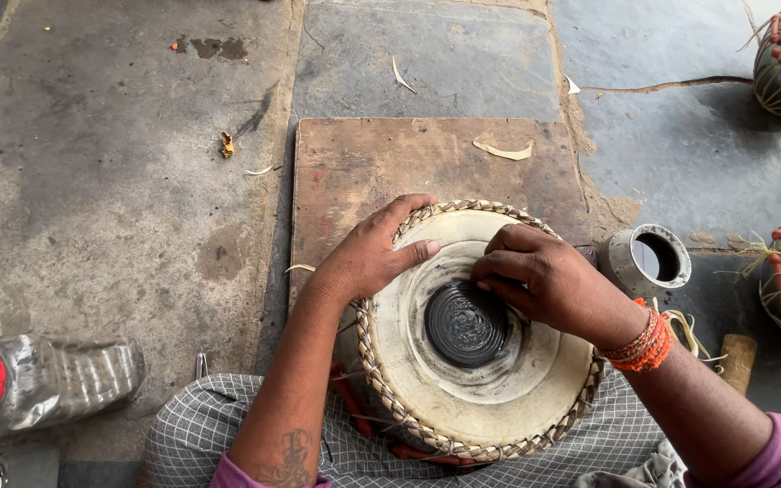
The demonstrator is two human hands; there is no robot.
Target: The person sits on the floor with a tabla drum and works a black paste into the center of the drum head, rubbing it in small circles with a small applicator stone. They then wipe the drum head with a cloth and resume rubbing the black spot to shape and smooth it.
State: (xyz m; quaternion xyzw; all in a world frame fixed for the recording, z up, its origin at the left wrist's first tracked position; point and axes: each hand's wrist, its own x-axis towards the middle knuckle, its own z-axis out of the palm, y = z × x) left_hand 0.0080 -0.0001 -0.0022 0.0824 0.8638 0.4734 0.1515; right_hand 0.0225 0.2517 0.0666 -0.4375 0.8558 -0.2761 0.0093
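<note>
resting tilted against the person's checked lap, the drum (476, 334) faces up toward the camera, its pale skin ringed by a braided rim, and everything else is placed from it. the black patch (465, 323) sits at the middle of the skin. the right hand (549, 285) comes in from the drum's right side and lies directly on the skin, fingers curled together with the tips pressed at the patch's upper edge; whether they pinch something small there cannot be told. the left hand (368, 258) sits at the drum's upper left rim, fingers wrapped over the braid and thumb laid flat on the skin, gripping the rim. so the right hand is the nearer to the patch, which lies just below and left of its fingertips. beyond the drum lies a wooden board (363, 163) on the stone floor, a small metal cup (651, 259) just to the drum's right, a plastic bottle (42, 375) well off to its left.
</note>
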